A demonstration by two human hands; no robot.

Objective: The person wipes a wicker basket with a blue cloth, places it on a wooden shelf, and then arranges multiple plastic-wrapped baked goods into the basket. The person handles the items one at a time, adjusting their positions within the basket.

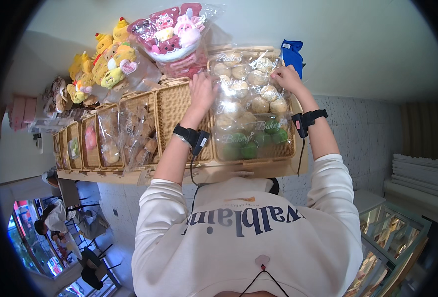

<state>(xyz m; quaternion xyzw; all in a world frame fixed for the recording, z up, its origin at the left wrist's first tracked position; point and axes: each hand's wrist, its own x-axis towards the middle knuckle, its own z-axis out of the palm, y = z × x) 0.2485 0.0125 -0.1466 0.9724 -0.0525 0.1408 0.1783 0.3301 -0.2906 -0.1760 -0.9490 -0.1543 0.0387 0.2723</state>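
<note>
A clear plastic sheet [237, 107] printed with white lettering lies over a wicker basket [256, 159] of round pale buns [260, 104] and green buns [248, 150]. My left hand [203, 89] is at the sheet's upper left edge, by the rim of the neighbouring wicker basket [174, 122], which shows a bare bottom. At the sheet's upper right edge, the fingers of my right hand [287, 78] are bent against the plastic; they look pinched on it. Whether my left fingers grip the plastic cannot be made out. Both wrists wear black straps with small boxes.
More wicker baskets with plastic-covered breads [141, 130] run leftwards. Behind them stand a wrapped pink plush bouquet [178, 37] and yellow plush toys [111, 59]. A blue cloth item [293, 55] lies at the back right. A person [55, 219] sits far off at lower left; a glass display case [393, 237] stands at right.
</note>
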